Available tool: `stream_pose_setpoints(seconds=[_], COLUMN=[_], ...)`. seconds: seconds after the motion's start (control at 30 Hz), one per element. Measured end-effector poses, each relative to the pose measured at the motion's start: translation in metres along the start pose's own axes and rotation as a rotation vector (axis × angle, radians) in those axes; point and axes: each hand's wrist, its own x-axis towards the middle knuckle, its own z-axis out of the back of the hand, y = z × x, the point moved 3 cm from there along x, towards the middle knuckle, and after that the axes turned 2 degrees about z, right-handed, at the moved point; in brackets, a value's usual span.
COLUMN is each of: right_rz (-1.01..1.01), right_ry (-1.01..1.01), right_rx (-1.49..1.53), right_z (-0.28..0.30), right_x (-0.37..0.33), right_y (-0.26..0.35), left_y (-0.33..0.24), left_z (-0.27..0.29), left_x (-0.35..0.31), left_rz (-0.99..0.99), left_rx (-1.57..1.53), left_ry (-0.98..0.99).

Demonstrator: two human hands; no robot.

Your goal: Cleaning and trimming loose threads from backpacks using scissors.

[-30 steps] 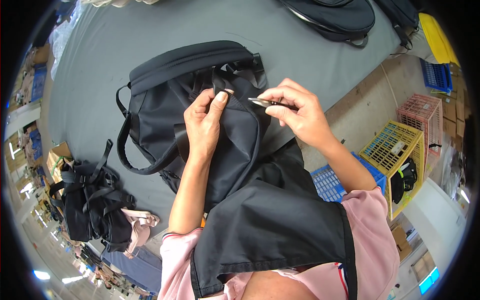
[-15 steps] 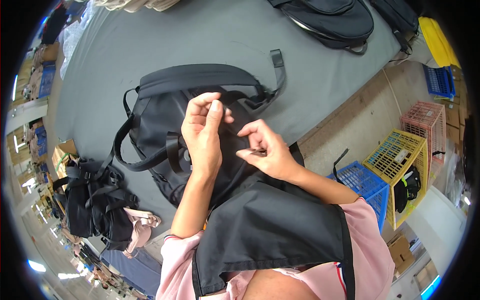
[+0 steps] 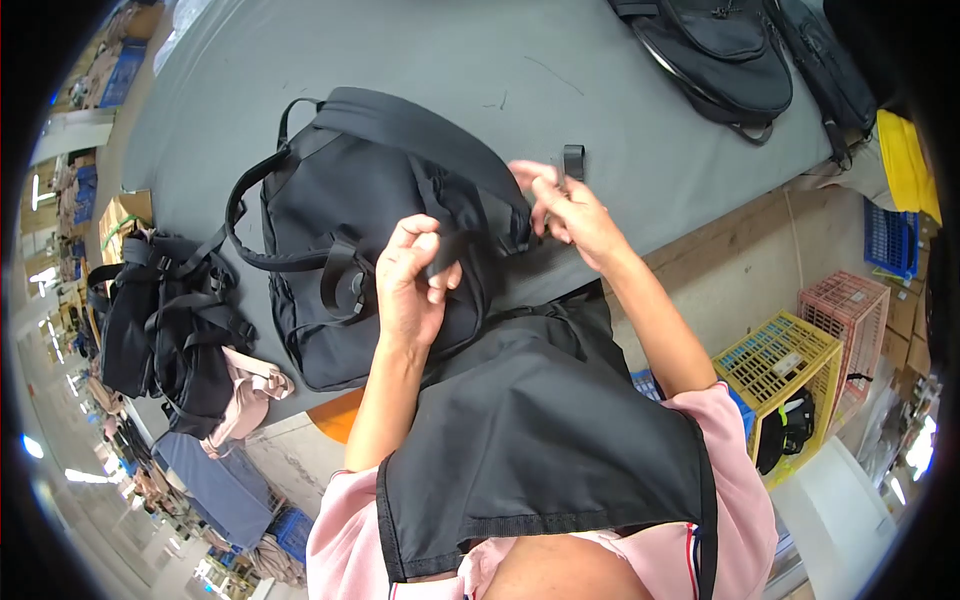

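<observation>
A black backpack (image 3: 350, 200) lies on the grey-covered table in front of me, its padded shoulder straps curving up and outward. My left hand (image 3: 408, 285) is closed over the pack's lower right part, gripping a black webbing strap (image 3: 460, 250) between thumb and fingers. Beside the lower end of the right shoulder strap (image 3: 450, 145) is my right hand (image 3: 578, 222), its fingers curled and partly smeared by motion. What it holds is hidden. Just above those fingers a folded strap end (image 3: 573, 158) sticks up.
More black backpacks (image 3: 715, 60) lie at the table's far right. Black bags and straps (image 3: 165, 320) hang over its left edge, with a pale pink piece (image 3: 245, 390). Yellow (image 3: 775, 350) and pink crates (image 3: 845, 305) stand on the floor to the right. Loose threads (image 3: 555, 75) lie on the table.
My right hand has moved up and right to the shoulder strap's end. My left hand has dropped lower and now grips webbing. The backpack sits more upright in view; a small metal tool seen in my right hand no longer shows.
</observation>
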Motion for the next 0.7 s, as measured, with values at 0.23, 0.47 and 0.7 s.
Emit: stream_pose_setpoints(seconds=[0.23, 0.47, 0.7], right_rz=[0.01, 0.299, 0.257], right_ry=[0.152, -0.04, -0.08], right_rx=[0.05, -0.128, -0.501], right_z=[-0.037, -0.073, -0.064], right_x=[-0.027, -0.026, -0.028], right_y=[0.026, 0.059, 0.055], left_y=[-0.035, -0.014, -0.029], left_z=[-0.041, -0.061, -0.047], left_x=[-0.042, -0.052, -0.041], left_rz=[-0.785, -1.107, -0.999], left_rx=[1.483, 1.632, 1.379], left_ry=[-0.196, -0.427, 0.008])
